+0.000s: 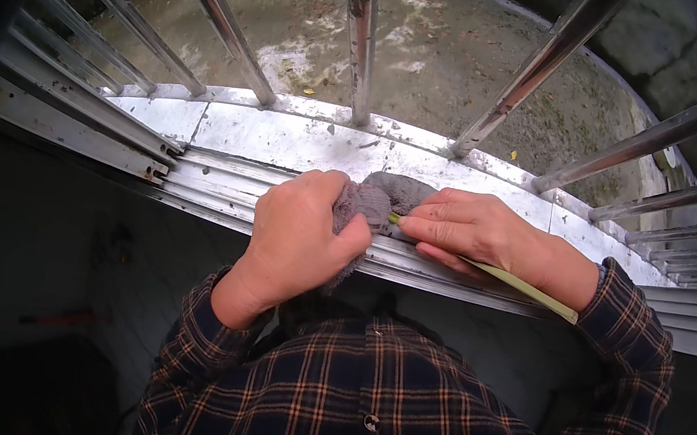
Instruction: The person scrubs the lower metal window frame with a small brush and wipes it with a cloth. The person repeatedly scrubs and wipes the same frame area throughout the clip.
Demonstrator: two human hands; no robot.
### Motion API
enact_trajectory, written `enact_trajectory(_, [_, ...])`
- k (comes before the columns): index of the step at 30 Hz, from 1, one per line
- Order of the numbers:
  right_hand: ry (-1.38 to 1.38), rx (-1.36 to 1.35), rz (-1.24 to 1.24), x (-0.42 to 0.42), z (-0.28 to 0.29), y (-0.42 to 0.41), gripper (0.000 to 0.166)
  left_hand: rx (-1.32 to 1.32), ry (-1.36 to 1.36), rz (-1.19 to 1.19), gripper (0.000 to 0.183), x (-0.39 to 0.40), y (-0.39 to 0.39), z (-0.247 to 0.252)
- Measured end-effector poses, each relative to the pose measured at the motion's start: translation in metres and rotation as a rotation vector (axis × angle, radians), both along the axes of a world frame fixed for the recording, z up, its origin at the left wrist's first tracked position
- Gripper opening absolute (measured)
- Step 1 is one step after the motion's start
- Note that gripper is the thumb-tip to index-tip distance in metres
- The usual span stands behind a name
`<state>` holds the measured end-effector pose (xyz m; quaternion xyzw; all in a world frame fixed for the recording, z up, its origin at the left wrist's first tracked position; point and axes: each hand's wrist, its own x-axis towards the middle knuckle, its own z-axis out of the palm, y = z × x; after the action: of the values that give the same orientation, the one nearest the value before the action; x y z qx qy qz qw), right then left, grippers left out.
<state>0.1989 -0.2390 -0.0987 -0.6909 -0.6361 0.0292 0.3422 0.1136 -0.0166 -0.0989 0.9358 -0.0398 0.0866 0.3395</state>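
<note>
My left hand (297, 230) grips a bunched grey cloth (363, 206), its thumb pressed along the near side. More of the cloth spreads over the window track behind and between my hands. Pinched in the fingers of my right hand (479, 228) is a thin flat green strip (518, 286); what it is made of I cannot tell. The strip's short end meets the cloth, while its long end runs back under my right wrist. Both hands are just above the grooved metal window track (227, 185).
Upright metal bars (362, 41) stand along the outer edge of the white tiled sill (293, 134). A sliding window frame (83, 123) is at the left end of the track. Beyond the bars lies stained concrete ground (433, 77) with fallen leaves.
</note>
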Motion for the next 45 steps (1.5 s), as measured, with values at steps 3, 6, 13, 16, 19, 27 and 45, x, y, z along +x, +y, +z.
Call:
enact_trajectory(3, [-0.038,-0.025,0.024,0.001,0.000,0.008,0.023,-0.171,0.092,0.010,0.028,0.004,0.007,0.000])
enact_trajectory(6, [-0.037,-0.008,0.038,0.002,0.000,0.011,0.022,-0.307,0.116,0.048,0.029,0.003,0.008,0.002])
enact_trajectory(13, [-0.043,0.105,0.020,0.003,-0.012,0.014,0.019,-0.628,0.201,0.164,0.018,0.000,0.008,-0.001])
enact_trajectory(16, [0.069,0.124,-0.064,-0.002,-0.011,0.016,0.018,-0.748,0.224,0.238,0.013,-0.001,0.008,0.002])
enact_trajectory(19, [0.219,0.101,-0.159,-0.013,-0.012,0.020,0.020,-0.770,0.225,0.273,0.017,-0.004,0.007,0.003])
enact_trajectory(27, [0.119,-0.002,-0.222,-0.021,0.017,0.021,0.022,-0.910,0.117,0.169,0.014,-0.005,0.016,-0.002])
enact_trajectory(45, [0.213,-0.062,-0.029,-0.157,-0.004,0.073,0.016,-0.134,-0.023,0.477,0.015,-0.200,0.101,-0.116])
